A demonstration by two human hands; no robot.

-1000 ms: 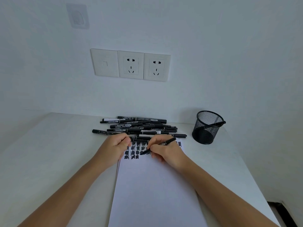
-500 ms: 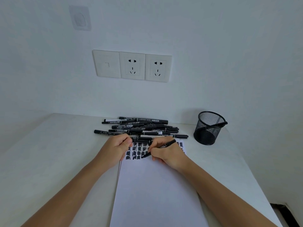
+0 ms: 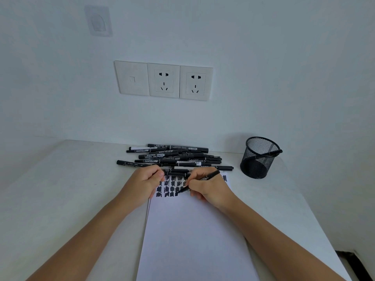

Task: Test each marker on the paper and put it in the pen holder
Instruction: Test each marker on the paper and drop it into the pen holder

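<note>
A white sheet of paper [image 3: 192, 236] lies on the table, its far end covered with rows of black scribbles [image 3: 169, 188]. My right hand [image 3: 209, 189] grips a black marker [image 3: 211, 175] with its tip on the paper beside the scribbles. My left hand [image 3: 142, 182] rests on the paper's far left corner, fingers curled, seemingly around a small black cap that is mostly hidden. Beyond the paper lies a pile of black markers [image 3: 174, 157]. A black mesh pen holder [image 3: 259, 157] stands to the right with one marker [image 3: 274, 153] leaning in it.
The white table [image 3: 60, 199] meets a white wall at the back, with three wall sockets [image 3: 164, 81] above the pile. The table's right edge [image 3: 316, 216] runs close to the pen holder, with dark floor beyond it.
The right hand's marker tip has shifted slightly across the paper while scribbling. The left hand stays in place.
</note>
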